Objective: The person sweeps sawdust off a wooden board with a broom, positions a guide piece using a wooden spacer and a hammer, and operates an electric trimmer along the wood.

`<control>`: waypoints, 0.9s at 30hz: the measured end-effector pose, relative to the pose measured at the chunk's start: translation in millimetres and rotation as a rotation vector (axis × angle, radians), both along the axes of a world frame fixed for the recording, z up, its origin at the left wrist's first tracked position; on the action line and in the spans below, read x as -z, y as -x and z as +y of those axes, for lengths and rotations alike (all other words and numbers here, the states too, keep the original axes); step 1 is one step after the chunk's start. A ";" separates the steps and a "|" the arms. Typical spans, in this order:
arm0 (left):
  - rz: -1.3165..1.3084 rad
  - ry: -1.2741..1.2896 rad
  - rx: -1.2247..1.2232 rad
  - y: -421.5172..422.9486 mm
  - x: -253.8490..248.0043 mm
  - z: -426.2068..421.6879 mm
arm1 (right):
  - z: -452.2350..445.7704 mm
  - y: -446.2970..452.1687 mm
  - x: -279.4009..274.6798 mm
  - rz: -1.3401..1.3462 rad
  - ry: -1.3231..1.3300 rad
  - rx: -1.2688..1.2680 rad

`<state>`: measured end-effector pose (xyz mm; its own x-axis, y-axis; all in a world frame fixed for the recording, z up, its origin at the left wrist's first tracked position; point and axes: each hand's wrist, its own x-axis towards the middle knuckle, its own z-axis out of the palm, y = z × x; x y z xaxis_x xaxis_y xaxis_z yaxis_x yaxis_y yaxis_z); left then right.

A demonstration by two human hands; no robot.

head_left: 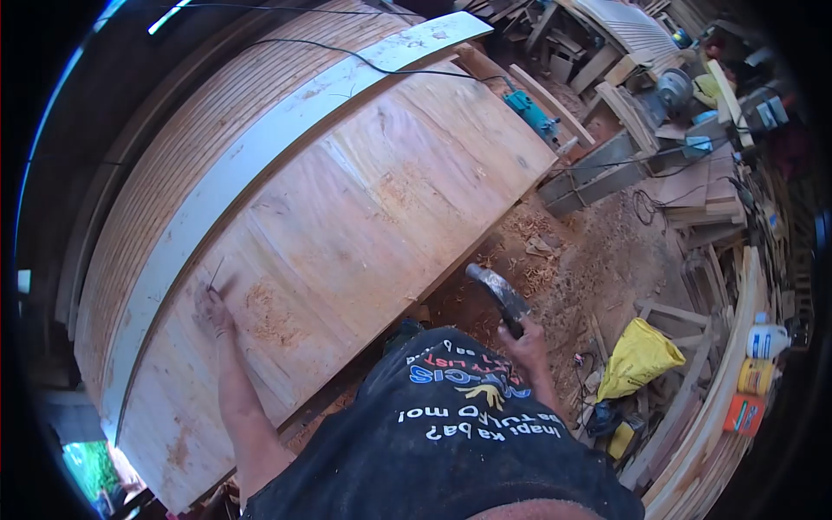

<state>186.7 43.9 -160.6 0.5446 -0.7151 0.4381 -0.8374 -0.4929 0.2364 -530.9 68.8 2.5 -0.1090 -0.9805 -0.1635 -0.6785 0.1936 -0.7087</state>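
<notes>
My right hand (525, 343) is wrapped round the dark grip of a claw hammer (497, 288), held beside the front edge of the wooden panel with its metal head pointing away from me. Over the left part of the broad wooden panel (347, 199), my left hand (215, 310) is closed in a pinch. A thin nail (217, 272) sticks up from its fingertips; whether its point touches the wood, I cannot tell. Just beyond that hand runs a long white board (251, 165) along the panel's far side. Wood shavings (270, 314) lie close to my left hand.
A teal power tool (530, 114) with a black cable (373, 66) rests at the panel's right end. Shavings cover the floor to the right. Further right are a yellow bag (639, 357), a white bottle (766, 338), stacked timber (706, 416) and a bench grinder (674, 87).
</notes>
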 end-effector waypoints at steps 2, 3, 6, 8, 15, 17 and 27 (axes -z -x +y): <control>-0.098 -0.003 -0.079 -12.4 37.9 -19.2 | -41.8 11.4 -19.4 0.034 0.013 -0.072; -0.034 -0.040 -0.074 23.9 9.3 -33.4 | -61.6 15.8 -25.5 0.051 0.026 -0.101; 0.118 0.000 0.025 143.3 -88.5 -81.9 | -112.9 28.6 -17.3 -0.066 0.166 -0.174; 0.170 0.210 0.220 183.5 -99.3 -103.4 | -146.2 25.1 -23.6 -0.067 0.171 -0.220; 0.744 0.304 0.024 302.0 -137.7 -146.6 | -274.8 35.2 -21.1 0.061 0.037 -0.548; 0.876 0.200 -0.079 332.4 -154.7 -157.5 | -312.2 28.3 -26.6 0.073 0.003 -0.648; 1.219 0.237 -0.153 441.7 -199.6 -252.3 | -436.4 -6.2 0.4 -0.101 -0.182 -1.380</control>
<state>-255.0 -208.4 39.0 0.7563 -0.5814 -0.3001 0.0511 -0.4047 0.9130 -524.6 -367.5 2.1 0.9361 -0.2496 -0.2480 -0.3427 -0.4876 -0.8029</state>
